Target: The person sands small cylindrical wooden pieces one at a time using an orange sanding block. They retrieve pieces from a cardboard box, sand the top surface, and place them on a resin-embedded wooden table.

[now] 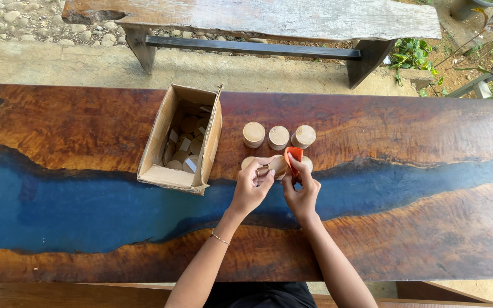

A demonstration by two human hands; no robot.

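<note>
A round wooden piece (269, 166) is held flat on a long table (87, 131) of dark wood and blue resin, seen from above. The left hand (251, 188) is closed over a small brown strip, perhaps tape or a label, which is pinched between thumb and fingertips and pressed against the near edge of the piece, apparently so it is kept from sliding. The right hand (300, 191) is clamped on an orange tool (294, 155), gripped upright with the forefinger laid along its back, a hold that looks suited to pressing down; what kind of tool it is cannot be told. A second flat disc (307, 164) is partly hidden behind the tool, at 3 o'clock of the piece.

Three lidded wooden jars (278, 136) are lined up in a row at 12 o'clock of the hands, just beyond the work, set close together and within easy reach. An open box (161, 174) of cardboard is placed at 9 o'clock, flaps spread, with more round wooden pieces and small paper slips piled inside; its mouth is turned upward so that the contents can be picked out from above.

A thin bracelet (219, 238) is worn on the left wrist. A rough wooden bench (258, 20) is stood at 12 o'clock beyond the table, on concrete edged with gravel.
</note>
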